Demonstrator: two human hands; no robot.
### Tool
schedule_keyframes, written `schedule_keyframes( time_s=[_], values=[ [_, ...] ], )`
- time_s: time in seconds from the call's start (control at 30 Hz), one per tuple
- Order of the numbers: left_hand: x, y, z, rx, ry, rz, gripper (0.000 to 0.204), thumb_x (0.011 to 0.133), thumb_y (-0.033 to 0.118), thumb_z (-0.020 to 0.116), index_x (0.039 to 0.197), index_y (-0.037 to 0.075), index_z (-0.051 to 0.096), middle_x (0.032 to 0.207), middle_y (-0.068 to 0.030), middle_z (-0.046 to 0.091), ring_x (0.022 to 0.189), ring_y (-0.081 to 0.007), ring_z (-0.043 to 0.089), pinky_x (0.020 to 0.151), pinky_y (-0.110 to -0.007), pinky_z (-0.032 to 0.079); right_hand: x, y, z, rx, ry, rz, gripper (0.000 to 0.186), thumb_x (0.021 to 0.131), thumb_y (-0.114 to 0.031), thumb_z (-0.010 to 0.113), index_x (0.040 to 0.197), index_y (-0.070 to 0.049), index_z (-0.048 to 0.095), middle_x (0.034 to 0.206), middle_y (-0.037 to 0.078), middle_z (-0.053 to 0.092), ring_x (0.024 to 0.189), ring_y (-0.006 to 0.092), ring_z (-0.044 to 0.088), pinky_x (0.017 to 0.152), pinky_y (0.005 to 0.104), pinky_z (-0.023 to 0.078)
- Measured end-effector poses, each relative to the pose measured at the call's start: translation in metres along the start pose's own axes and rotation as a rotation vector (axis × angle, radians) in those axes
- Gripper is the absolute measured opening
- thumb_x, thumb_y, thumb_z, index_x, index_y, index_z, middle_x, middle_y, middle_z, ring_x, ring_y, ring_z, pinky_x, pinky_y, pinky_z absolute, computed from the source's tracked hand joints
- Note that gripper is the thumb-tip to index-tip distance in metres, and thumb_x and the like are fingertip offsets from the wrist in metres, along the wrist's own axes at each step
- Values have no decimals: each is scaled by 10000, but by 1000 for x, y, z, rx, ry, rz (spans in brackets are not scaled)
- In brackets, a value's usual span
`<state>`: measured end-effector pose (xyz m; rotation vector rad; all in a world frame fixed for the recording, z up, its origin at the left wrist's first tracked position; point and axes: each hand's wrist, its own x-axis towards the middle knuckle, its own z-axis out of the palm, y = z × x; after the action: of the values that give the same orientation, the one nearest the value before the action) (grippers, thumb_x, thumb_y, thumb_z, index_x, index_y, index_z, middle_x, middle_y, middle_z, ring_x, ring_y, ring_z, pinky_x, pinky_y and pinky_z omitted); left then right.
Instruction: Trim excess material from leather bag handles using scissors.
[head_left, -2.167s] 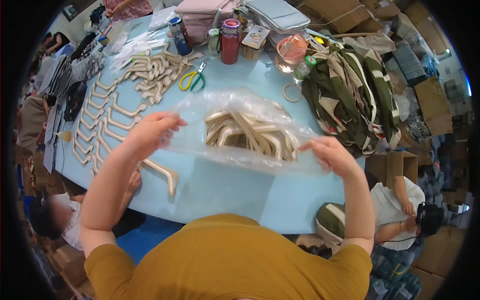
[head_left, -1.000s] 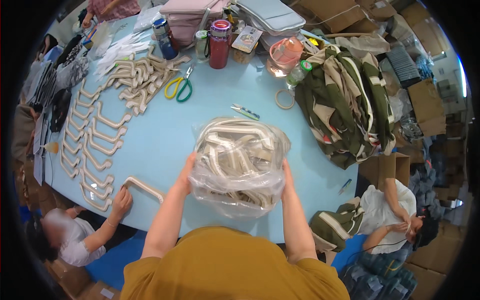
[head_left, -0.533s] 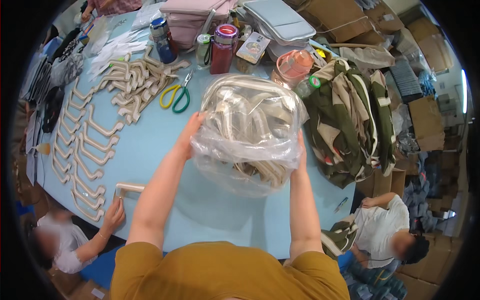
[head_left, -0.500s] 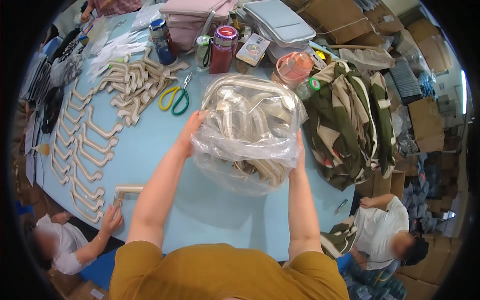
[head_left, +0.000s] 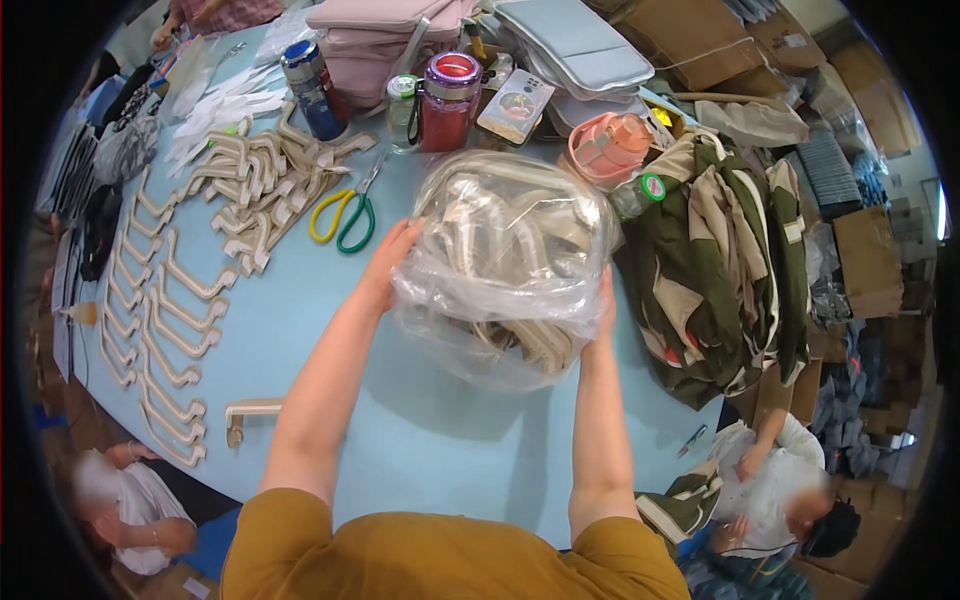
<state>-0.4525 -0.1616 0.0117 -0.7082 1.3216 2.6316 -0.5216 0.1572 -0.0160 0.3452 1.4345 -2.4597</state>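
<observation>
In the head view, the left hand [head_left: 386,270] grips the near side of a clear plastic bag [head_left: 490,297] packed with beige-and-white strips [head_left: 527,243], fingers partly bent along it. The right hand [head_left: 604,312] holds the opposite side; how far its fingers curl is hidden. Left of the left hand, scissors [head_left: 361,190] lie on the blue surface [head_left: 440,440]; right of the right hand is green-and-beige fabric [head_left: 735,300].
</observation>
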Motion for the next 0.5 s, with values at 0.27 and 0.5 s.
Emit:
schedule_keyframes(
  time_s=[0.27, 0.5],
  values=[
    [16, -2, -8, 569, 402, 342, 760, 841, 526, 531, 1321, -36, 357, 1241, -203, 488, 1158, -293, 472, 934, -369, 411, -6, -33, -56, -168, 167, -29, 597, 900, -507, 420, 1275, -43, 440, 1302, 111, 456, 1191, 258, 438, 1017, 414, 316],
    [-167, -24, -13, 706, 676, 852, 396, 845, 132, 580, 1209, 35, 455, 1076, -117, 530, 968, -215, 535, 814, -307, 450, -132, -19, -131, -149, 439, 165, 281, 894, -313, 500, 1002, -60, 554, 969, 76, 581, 867, 150, 561, 743, 268, 474]
  ],
)
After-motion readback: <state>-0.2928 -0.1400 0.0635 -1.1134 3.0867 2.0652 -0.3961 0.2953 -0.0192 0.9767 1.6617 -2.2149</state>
